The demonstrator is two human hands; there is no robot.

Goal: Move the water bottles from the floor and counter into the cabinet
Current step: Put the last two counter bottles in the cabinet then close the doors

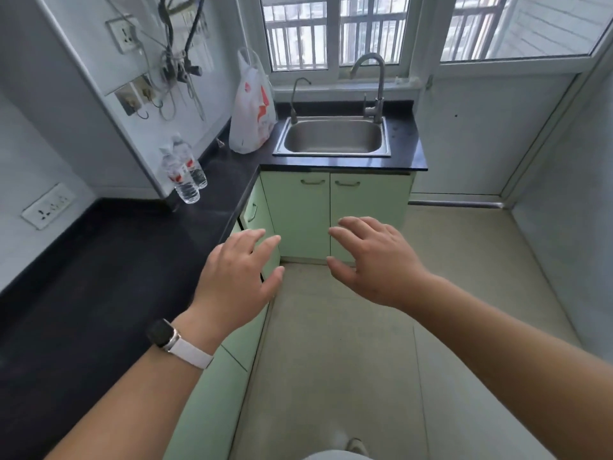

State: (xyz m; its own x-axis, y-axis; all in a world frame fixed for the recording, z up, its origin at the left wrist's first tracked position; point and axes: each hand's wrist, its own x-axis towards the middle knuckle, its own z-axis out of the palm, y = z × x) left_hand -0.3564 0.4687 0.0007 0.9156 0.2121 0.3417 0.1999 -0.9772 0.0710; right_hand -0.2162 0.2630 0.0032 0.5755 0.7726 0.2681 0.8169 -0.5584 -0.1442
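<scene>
Step in hand: judged as the start of a fetch; nothing carried, cabinet (pixel 298 214) under the sink (pixel 331 136) shut.
Bottles (pixel 185 174): two clear ones, upright, touching each other, on the counter (pixel 99 260) against the wall corner at left, well apart from both hands.
Floor (pixel 331 327): no bottle on the part in view.
Left hand (pixel 238 270): palm down, fingers spread and relaxed, empty, hovering past the counter edge; watch (pixel 162 333) on the wrist.
Right hand (pixel 371 260): palm down, fingers loosely spread, empty, touching nothing, in the air in front of the cabinet doors.
Doing it well: open a door first by its handles (pixel 312 182), so no full hand has to fumble with it later. Then reach left for the bottles, gripping each round the middle below the label, one per hand. Thin plastic probably dents, so squeeze lightly.
Watch for: the pair stands close together; lifting one may tip the other. The bag (pixel 252 107) by the sink lies off the reach path.
</scene>
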